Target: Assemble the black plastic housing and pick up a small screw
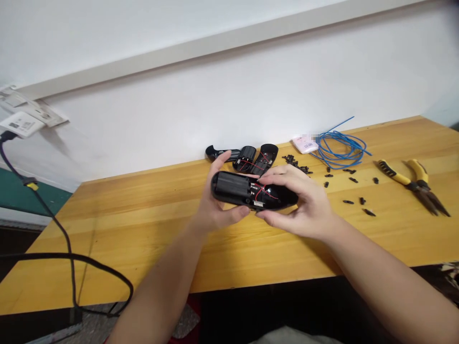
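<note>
From the head view, the left hand point(217, 198) and right hand point(301, 203) hold a black casing point(229, 187) up over the wooden bench point(143, 224), its open side tilted toward the camera. The left hand curls around the casing's left end, with its fingers rising behind the far edge and its thumb along the near edge. The right hand arches over the other end, with its fingers across the top and its thumb under the near edge. Both hands are closed in a firm hold, neither spread nor pinching. Inside the casing are a ribbed battery bay, with no cells visible, and red wires point(267, 192). Behind the hands, black shells point(245, 158) lie near the wall, one with red wires across it. Farther right are scattered small black parts point(353, 179), a coil of blue wire point(339, 150), a pale packet point(304, 143) and yellow-handled pliers point(412, 184). A black cable point(68, 258) drops from a wall socket point(21, 124) at the left.
</note>
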